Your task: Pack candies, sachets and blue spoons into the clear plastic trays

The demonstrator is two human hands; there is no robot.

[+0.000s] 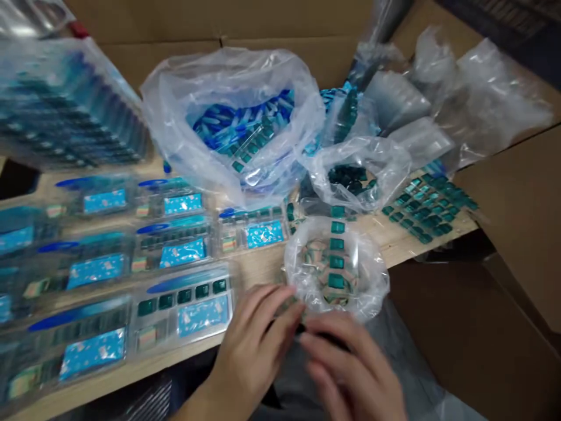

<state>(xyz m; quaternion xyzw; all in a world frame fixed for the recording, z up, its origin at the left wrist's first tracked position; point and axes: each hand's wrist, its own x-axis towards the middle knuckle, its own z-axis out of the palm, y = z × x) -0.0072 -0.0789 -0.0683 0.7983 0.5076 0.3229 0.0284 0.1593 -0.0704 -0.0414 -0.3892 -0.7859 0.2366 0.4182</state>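
My left hand (258,336) and my right hand (353,356) meet at the table's front edge, fingertips nearly touching. The fingers of both are bent into a pinch; whatever sits between them is small, blurred and mostly hidden. Just beyond them stands a small clear bag (377,275) with its rim rolled open, pale striped pieces inside. A strip of teal square pieces (336,262) lies across its mouth. Left of my left hand lies a clear plastic tray (162,345) holding a blue pointed piece, several teal squares, a striped block and a blue patterned packet (204,316).
Several similar filled trays (99,269) cover the wooden tabletop (258,266) at left, with a tall stack of packs (74,111) behind. A large bag (169,99) of blue pieces, a smaller bag (390,158) of dark teal pieces and teal strips (432,207) lie further back. Cardboard walls surround the table.
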